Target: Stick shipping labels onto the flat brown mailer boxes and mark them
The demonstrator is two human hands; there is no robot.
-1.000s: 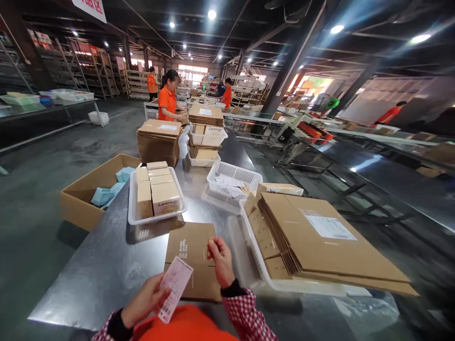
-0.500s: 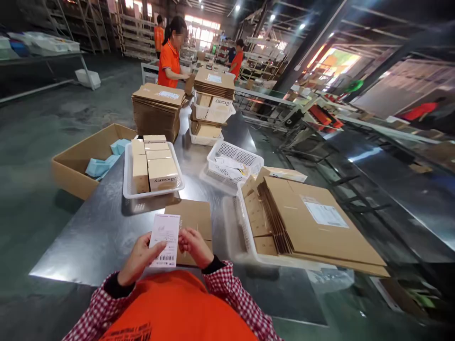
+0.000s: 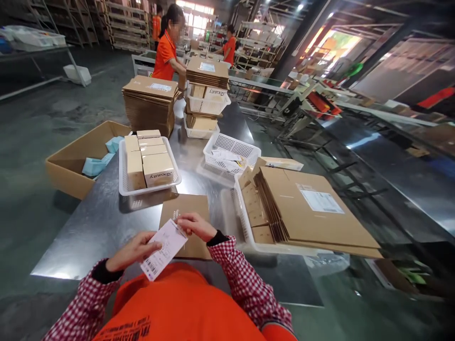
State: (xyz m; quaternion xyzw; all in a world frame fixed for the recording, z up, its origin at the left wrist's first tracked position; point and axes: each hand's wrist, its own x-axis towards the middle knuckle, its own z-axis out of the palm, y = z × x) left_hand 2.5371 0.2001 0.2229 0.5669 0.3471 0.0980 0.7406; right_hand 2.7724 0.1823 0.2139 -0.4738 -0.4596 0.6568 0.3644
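We pinch the label [image 3: 163, 248] between left hand [image 3: 133, 249] and right hand [image 3: 195, 225], its long axis from 7 to 1 o'clock, the flat carton [image 3: 185, 222] lying just behind at 12.

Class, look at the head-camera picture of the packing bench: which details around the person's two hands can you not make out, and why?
- Printing on the label held by the left hand and right hand: too small and tilted.
- Near part of the flat carton: covered by hands and label.
- Papers in the white basket: too small.
- Lower sheets of the cardboard stack: hidden by the top sheet.
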